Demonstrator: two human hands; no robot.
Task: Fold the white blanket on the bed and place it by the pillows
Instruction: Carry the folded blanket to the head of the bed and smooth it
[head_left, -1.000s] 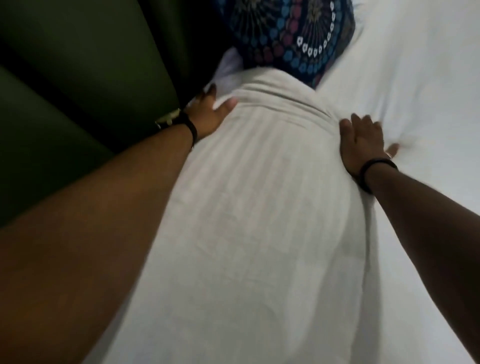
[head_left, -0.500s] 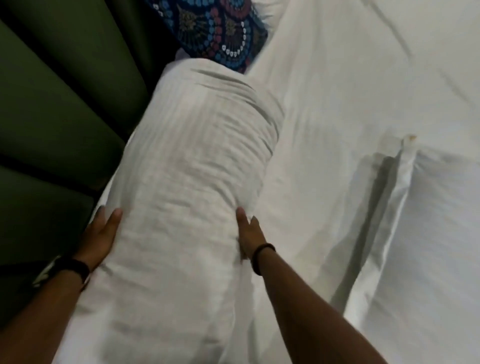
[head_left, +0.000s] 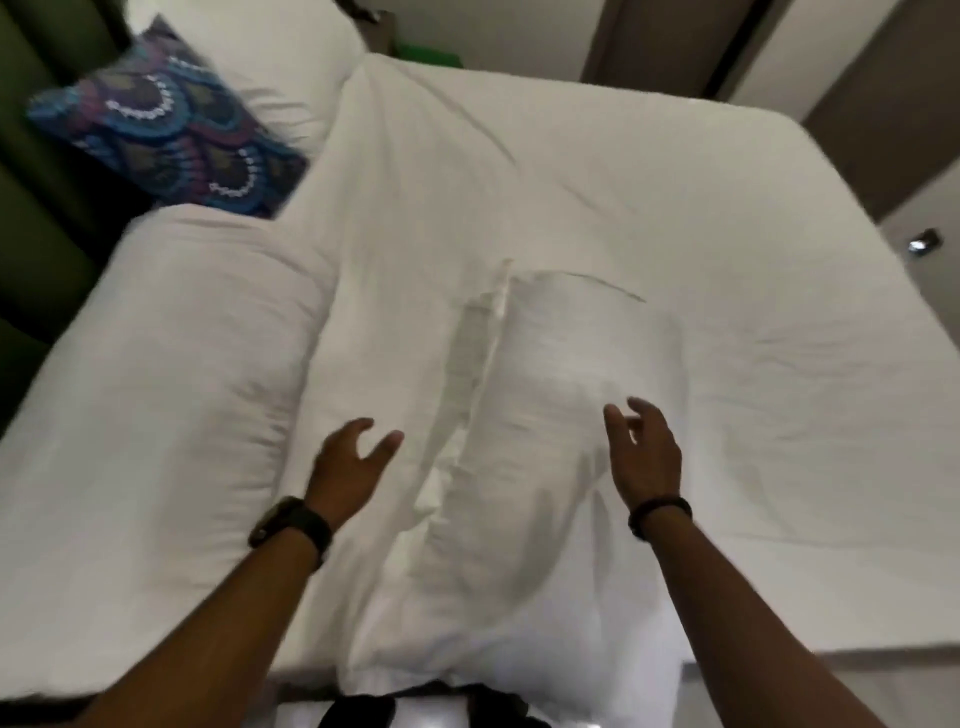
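Both hands over the bed, nothing held. Left hand (head_left: 349, 467) lower centre-left: fingers spread and loosely curved, thumb apart, hovering over the sheet gap between the two white bundles; contact with fabric can't be confirmed. Right hand (head_left: 647, 457) lower centre-right: fingers relaxed, slightly bent, over the right bundle, again no clear touch. Dark watch (head_left: 291, 527) on the left wrist, dark band (head_left: 660, 514) on the right wrist.

Counts: 2 hands, 2 large white bundles, 1 patterned cushion, 1 white pillow at the top.

Folded white blanket (head_left: 156, 395): thick roll along the left side of the frame, next to the green headboard (head_left: 47, 208). Second white bundle (head_left: 561, 415) centre frame with a seam edge on its left, under the hands. Patterned cushion (head_left: 166, 135) upper left, touching the blanket's far end. White pillow (head_left: 249, 62) behind it at the top left. Bed (head_left: 675, 234) sheet wrinkled, fills the right half
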